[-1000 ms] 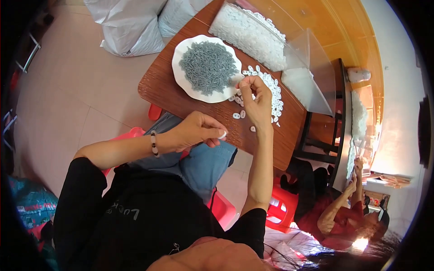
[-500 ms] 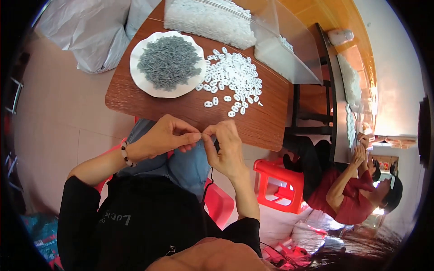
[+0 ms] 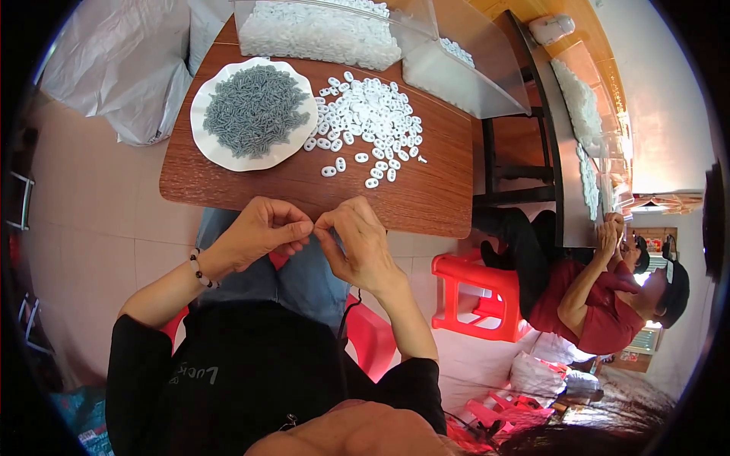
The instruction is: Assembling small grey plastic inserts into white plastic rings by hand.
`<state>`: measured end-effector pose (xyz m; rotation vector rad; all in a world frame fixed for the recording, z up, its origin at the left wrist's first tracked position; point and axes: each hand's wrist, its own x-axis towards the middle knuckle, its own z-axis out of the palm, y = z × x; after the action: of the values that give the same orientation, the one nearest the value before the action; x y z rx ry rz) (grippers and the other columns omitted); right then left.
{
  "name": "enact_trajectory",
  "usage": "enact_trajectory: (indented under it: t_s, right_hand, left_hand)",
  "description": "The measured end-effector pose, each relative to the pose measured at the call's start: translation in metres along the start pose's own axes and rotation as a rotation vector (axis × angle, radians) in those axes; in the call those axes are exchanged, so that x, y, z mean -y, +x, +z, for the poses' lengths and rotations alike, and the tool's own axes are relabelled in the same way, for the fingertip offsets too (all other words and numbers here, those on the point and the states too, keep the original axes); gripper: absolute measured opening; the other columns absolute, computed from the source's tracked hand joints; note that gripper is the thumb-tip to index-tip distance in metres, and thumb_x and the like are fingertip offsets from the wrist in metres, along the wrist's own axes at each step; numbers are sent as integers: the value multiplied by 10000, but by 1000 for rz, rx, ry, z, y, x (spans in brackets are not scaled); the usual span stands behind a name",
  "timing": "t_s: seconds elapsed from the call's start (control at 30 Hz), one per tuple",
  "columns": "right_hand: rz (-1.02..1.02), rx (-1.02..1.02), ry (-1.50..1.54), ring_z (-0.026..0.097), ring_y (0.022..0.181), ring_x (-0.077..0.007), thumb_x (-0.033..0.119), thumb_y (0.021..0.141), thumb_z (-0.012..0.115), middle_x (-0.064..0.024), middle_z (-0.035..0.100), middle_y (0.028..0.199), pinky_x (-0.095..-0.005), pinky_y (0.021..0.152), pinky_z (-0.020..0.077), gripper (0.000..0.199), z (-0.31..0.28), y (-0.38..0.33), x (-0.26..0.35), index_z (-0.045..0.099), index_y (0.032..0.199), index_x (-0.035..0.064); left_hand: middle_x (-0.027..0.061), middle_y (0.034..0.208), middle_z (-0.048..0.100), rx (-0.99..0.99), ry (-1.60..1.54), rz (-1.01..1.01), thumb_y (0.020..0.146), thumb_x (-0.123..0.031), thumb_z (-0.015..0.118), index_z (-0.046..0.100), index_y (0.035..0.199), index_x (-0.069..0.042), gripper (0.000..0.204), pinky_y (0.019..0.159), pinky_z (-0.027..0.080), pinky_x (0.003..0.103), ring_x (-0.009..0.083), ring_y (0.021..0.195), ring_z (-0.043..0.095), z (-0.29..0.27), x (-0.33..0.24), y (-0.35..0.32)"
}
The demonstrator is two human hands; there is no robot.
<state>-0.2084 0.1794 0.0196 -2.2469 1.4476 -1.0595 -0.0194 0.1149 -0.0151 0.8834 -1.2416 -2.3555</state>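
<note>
Against the near edge of a brown wood-grain table, above jean-clad knees, the left hand and the right hand meet at their fingertips, thumbs and forefingers drawn in close. Whatever may be pinched there is too small or too covered to make out, so I cannot tell whether either hand holds a piece. A beaded bracelet circles the left wrist.

Beyond the left hand stands a white scalloped plate, heaped with slender grey plastic plugs; a band of its rim shows bare around them. Just to the plate's right, white oval two-hole pieces lie loose on the wood, piled thickly at the middle and scattered singly toward the near edge.

Along the table's far side, one clear bin is filled with small white pieces. Beside it, a second clear bin has cloudy walls, with white pieces showing at its back.

Pale plastic sacks stand on the floor at left, their contents hidden. At right, a co-worker in a red shirt sits at a dark table, which bears another clear bin holding whitish pieces.
</note>
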Motion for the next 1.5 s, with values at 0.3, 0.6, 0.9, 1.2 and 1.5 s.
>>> enact_trajectory:
  t_s: [0.3, 0.6, 0.9, 1.2, 1.5]
  right_hand:
    - [168, -129, -266, 537, 840, -302, 86, 839, 620, -137, 622, 898, -392, 764, 442, 148, -29, 31, -63, 637, 980, 42]
    - [155, -19, -522, 475, 995, -334, 79, 824, 626, -154, 598, 1035, -413, 888, 396, 294, -17, 67, -120, 657, 1115, 97]
    - [234, -14, -449, 502, 952, -287, 72, 799, 658, -88, 636, 938, -377, 835, 430, 190, -32, 49, -106, 712, 979, 99]
    - [296, 77, -542, 547, 877, -290, 112, 773, 687, -95, 646, 845, -388, 759, 462, 180, -28, 63, -97, 700, 952, 98]
    - [327, 127, -638, 572, 846, -286, 93, 741, 686, -85, 672, 812, -389, 732, 473, 146, -16, 73, -98, 677, 887, 84]
  left_hand:
    - [11, 777, 632, -63, -13, 31, 911, -256, 637, 647, 938, -19, 239, 589, 466, 181, 48, 659, 570, 2, -2, -1]
    - [-4, 755, 625, -64, -12, 46, 905, -268, 645, 649, 933, -33, 236, 560, 450, 172, 34, 658, 562, 2, -2, -2]
    - [-8, 753, 630, -61, -53, -13, 889, -272, 667, 648, 916, -50, 224, 556, 448, 175, 33, 659, 563, -4, -3, -1]
    - [-11, 746, 629, -47, -59, -14, 889, -279, 668, 653, 918, -56, 225, 552, 453, 177, 35, 639, 560, -5, 0, 2]
    - [-1, 762, 632, -49, -51, -29, 889, -290, 666, 650, 936, -40, 255, 580, 462, 177, 42, 659, 569, -5, -1, 2]
